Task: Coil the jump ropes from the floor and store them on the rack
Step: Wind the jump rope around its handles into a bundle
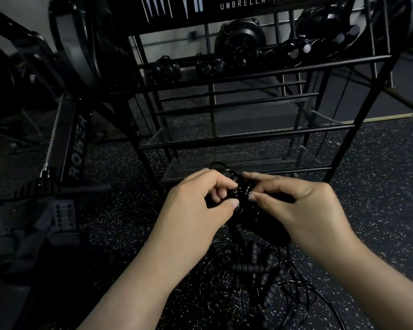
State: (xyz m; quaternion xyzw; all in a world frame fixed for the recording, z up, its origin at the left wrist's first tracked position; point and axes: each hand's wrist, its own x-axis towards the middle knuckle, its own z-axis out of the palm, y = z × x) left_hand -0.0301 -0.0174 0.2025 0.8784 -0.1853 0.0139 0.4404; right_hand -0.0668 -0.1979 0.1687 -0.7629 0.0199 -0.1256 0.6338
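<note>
A dark speckled rubber floor lay under a black wire rack. Between the two hands, just before the rack's lowest shelf, sat a coiled jump rope. The left hand and right hand both pinched it. More loose ropes lay tangled on the floor below the wrists.

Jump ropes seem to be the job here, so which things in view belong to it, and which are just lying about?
Part of the job:
- coiled black jump rope, gripped by the left hand and right hand
- tangled black ropes with ridged handles on the speckled floor
- black metal wire rack, coiled ropes already on its upper shelf

Just lying about:
- black rowing machine
- large black fan behind the rack
</note>
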